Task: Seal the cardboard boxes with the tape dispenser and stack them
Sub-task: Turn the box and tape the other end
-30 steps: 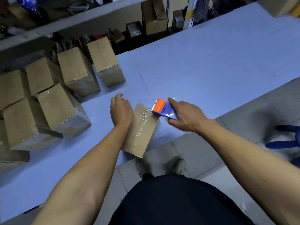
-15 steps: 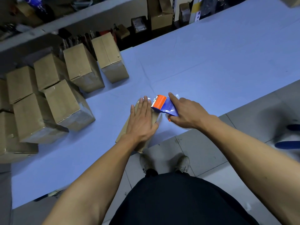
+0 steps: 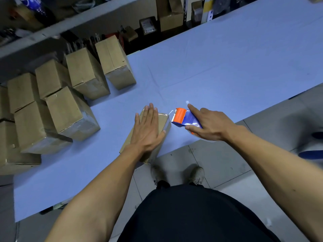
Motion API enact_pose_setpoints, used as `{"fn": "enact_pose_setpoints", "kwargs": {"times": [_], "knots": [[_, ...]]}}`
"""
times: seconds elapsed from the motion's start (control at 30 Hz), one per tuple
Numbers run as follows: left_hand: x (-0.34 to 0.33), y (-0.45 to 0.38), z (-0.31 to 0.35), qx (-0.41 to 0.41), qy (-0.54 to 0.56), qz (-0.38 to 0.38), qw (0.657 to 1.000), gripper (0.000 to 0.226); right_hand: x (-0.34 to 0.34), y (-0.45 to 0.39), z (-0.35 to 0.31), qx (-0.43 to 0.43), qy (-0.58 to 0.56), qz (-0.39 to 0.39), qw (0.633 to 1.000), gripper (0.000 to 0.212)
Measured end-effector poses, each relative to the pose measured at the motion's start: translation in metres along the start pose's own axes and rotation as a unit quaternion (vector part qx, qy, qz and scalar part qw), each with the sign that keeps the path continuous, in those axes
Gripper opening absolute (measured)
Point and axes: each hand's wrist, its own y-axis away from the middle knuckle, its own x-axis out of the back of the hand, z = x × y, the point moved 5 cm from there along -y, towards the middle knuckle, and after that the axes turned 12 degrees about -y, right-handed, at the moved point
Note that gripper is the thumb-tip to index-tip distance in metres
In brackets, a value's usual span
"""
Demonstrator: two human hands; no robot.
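A small cardboard box (image 3: 163, 122) lies at the near edge of the blue table (image 3: 227, 67), shiny tape on its top. My left hand (image 3: 148, 130) presses flat on it, fingers straight. Just right of the box, my right hand (image 3: 208, 125) holds the orange and blue tape dispenser (image 3: 183, 117), thumb under it and index finger stretched along its top. The dispenser's orange end sits beside the box's right corner, a short strip of tape between them.
Several sealed cardboard boxes (image 3: 68, 112) stand stacked and in rows at the table's left. Shelving with clutter (image 3: 148, 25) runs behind the table. My shoes (image 3: 195, 175) are on the grey tiled floor below the table edge.
My left hand went from the box's left side onto its top and now presses flat. The dispenser has moved slightly right, off the box's corner.
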Motion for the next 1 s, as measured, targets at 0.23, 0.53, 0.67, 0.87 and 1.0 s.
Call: {"fn": "enact_pose_setpoints", "kwargs": {"times": [0.23, 0.53, 0.67, 0.87, 1.0], "knots": [[0.001, -0.001, 0.002, 0.007, 0.01, 0.0, 1.0, 0.091, -0.006, -0.004, -0.003, -0.008, -0.003, -0.01, 1.0, 0.079], [0.006, 0.002, 0.013, -0.05, 0.006, 0.036, 0.998, 0.066, 0.003, -0.019, -0.033, -0.041, 0.046, -0.017, 0.998, 0.056], [0.008, 0.005, 0.022, 0.0, 0.007, 0.032, 0.999, 0.066, 0.014, -0.026, -0.057, -0.062, 0.113, 0.014, 0.992, 0.038], [0.006, 0.004, 0.029, 0.037, 0.02, 0.026, 0.999, 0.069, 0.015, -0.032, -0.076, -0.07, 0.158, 0.017, 0.985, 0.018], [0.008, 0.006, 0.029, 0.035, 0.026, 0.035, 0.998, 0.069, 0.001, -0.035, -0.063, -0.105, 0.124, -0.006, 0.987, 0.027]]}}
